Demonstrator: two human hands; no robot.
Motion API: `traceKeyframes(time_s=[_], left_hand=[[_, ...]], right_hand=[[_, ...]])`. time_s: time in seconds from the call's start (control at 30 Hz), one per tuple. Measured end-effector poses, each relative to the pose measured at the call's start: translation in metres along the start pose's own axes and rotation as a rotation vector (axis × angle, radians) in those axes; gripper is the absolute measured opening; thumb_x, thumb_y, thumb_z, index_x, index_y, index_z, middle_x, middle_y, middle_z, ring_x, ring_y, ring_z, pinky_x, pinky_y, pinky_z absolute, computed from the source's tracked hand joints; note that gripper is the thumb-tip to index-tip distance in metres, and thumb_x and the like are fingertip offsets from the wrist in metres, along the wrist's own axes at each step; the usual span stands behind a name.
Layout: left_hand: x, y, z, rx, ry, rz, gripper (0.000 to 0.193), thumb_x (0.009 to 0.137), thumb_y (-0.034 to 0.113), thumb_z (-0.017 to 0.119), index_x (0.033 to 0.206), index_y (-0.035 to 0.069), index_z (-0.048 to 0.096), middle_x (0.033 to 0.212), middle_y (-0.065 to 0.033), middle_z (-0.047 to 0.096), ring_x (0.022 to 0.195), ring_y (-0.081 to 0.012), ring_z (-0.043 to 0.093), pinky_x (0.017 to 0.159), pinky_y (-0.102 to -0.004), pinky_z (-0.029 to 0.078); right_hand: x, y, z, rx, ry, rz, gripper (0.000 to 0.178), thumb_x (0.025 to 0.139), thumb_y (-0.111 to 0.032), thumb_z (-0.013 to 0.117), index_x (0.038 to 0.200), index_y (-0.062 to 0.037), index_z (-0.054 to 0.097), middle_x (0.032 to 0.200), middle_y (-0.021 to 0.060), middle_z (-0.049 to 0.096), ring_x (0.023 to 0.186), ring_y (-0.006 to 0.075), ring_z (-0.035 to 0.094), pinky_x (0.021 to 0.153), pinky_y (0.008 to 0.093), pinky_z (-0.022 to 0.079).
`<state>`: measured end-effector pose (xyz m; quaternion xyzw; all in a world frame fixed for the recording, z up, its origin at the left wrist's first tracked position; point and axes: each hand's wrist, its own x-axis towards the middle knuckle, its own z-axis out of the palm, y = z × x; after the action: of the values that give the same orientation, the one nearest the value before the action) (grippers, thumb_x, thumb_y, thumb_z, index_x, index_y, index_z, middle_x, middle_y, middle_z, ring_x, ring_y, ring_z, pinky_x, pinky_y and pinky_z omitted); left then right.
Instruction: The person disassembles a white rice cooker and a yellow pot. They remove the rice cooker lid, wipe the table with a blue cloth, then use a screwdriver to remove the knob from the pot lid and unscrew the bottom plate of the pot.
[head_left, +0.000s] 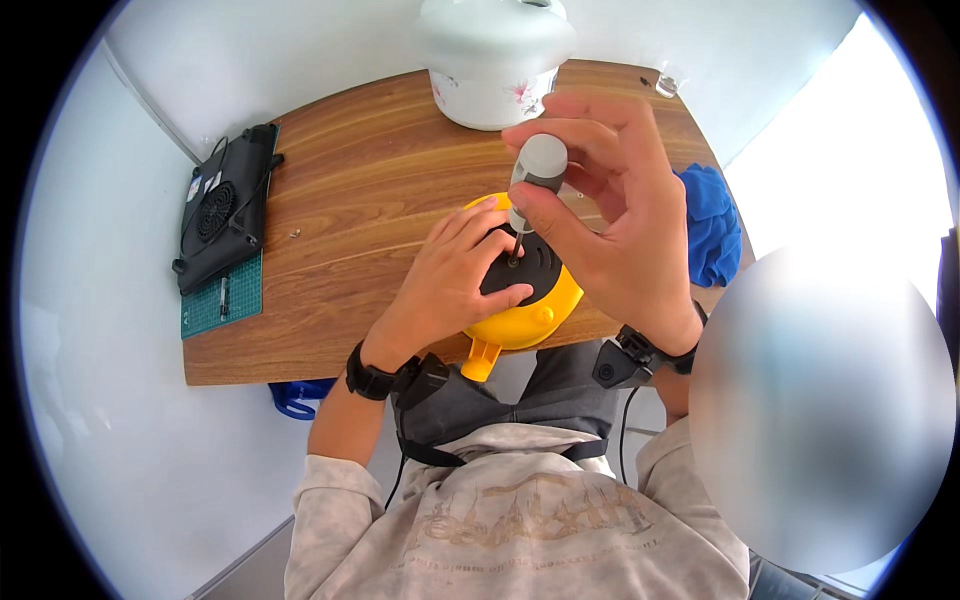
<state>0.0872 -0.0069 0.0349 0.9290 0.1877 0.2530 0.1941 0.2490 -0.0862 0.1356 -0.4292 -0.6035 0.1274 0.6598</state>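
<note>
Counted by kind, there are two bare hands, one left hand [445,275] and one right hand [640,225]; one screwdriver [541,165]; one yellow shell [512,326] with one round black plate [542,272]; and one desk [335,190]. Black wristbands [371,374] number two, one per arm, and so do the black boxes [427,377] beside them. Of the remaining kinds there is one each: white lidded pot [490,105], drinking glass [668,83], blue cloth [711,228], black appliance [240,215] with a single fan grille [215,211], green mat [245,290] and pen [224,297]. Loose bits are too tiny to count surely.
</note>
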Motion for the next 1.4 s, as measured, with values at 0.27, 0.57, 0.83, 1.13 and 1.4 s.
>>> traceKeyframes(time_s=[0.27, 0.57, 0.83, 1.13, 1.4], left_hand=[[0.001, 0.001, -0.001, -0.017, -0.002, -0.002, 0.04, 0.085, 0.041, 0.075, 0.1, 0.007, 0.063, 0.135, -0.0139, 0.055, 0.139, -0.0333, 0.043, 0.113, -0.0453, 0.034], [-0.001, -0.001, 0.001, 0.005, 0.024, 0.015, 0.04, 0.084, 0.041, 0.076, 0.1, 0.007, 0.063, 0.135, -0.0139, 0.055, 0.139, -0.0338, 0.043, 0.113, -0.0451, 0.034], [0.0, 0.003, -0.002, -0.018, -0.017, -0.021, 0.038, 0.085, 0.04, 0.075, 0.1, 0.007, 0.063, 0.135, -0.0133, 0.055, 0.14, -0.0338, 0.042, 0.113, -0.0461, 0.034], [-0.002, 0.0, 0.003, -0.004, 0.047, 0.028, 0.037, 0.085, 0.039, 0.075, 0.101, 0.007, 0.064, 0.136, -0.013, 0.055, 0.139, -0.0336, 0.043, 0.114, -0.046, 0.034], [-0.004, -0.001, 0.005, 0.011, 0.046, 0.003, 0.039, 0.085, 0.04, 0.075, 0.102, 0.007, 0.064, 0.136, -0.0126, 0.055, 0.14, -0.034, 0.042, 0.114, -0.0457, 0.033]], right_hand=[[0.009, 0.005, -0.006, -0.476, -0.058, -0.24, 0.032, 0.078, -0.008, 0.081, 0.107, -0.01, 0.069, 0.097, 0.0099, 0.069, 0.074, 0.0224, 0.066, 0.064, 0.0336, 0.054], [0.004, 0.006, -0.003, -0.443, -0.055, -0.244, 0.037, 0.076, -0.005, 0.08, 0.112, -0.0102, 0.071, 0.1, 0.0061, 0.067, 0.076, 0.0217, 0.066, 0.062, 0.0317, 0.052], [0.005, -0.004, -0.007, -0.488, -0.168, -0.264, 0.04, 0.074, -0.007, 0.082, 0.113, -0.0119, 0.07, 0.1, 0.0051, 0.067, 0.076, 0.0226, 0.066, 0.065, 0.0312, 0.053], [-0.001, -0.004, -0.006, -0.313, -0.086, -0.091, 0.05, 0.077, -0.005, 0.079, 0.123, -0.0154, 0.064, 0.099, 0.0097, 0.07, 0.078, 0.0275, 0.068, 0.068, 0.0346, 0.056], [0.001, -0.005, -0.009, -0.518, -0.167, -0.272, 0.048, 0.077, -0.005, 0.08, 0.121, -0.0146, 0.065, 0.1, 0.0097, 0.068, 0.08, 0.0288, 0.069, 0.069, 0.0346, 0.055]])
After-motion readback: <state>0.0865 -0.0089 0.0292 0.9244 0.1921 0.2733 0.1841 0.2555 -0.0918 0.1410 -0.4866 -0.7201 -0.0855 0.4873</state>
